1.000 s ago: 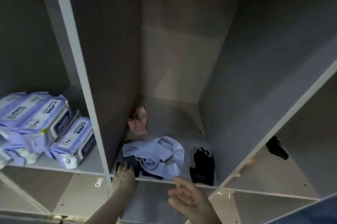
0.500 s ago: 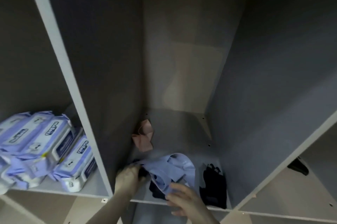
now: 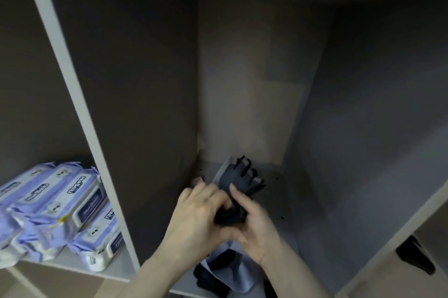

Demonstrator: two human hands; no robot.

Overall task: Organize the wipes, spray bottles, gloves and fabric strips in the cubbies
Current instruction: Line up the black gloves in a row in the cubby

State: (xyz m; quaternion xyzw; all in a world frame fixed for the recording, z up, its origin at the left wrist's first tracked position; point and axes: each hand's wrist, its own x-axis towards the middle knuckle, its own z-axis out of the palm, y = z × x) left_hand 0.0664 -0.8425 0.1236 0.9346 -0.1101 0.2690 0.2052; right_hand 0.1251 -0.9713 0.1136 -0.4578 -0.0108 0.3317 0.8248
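Both forearms reach up into the middle cubby (image 3: 242,79), where the left hand (image 3: 196,215) and right hand (image 3: 257,227) meet, fingers curled together around the cuff of a dark glove (image 3: 240,179) held above the blue fabric strip (image 3: 232,273), with wipe packs (image 3: 60,210) stacked in the left cubby.

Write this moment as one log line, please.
both hands grip dark fingerless glove | middle cubby | pale blue fabric strip below | purple-white wipe packs left
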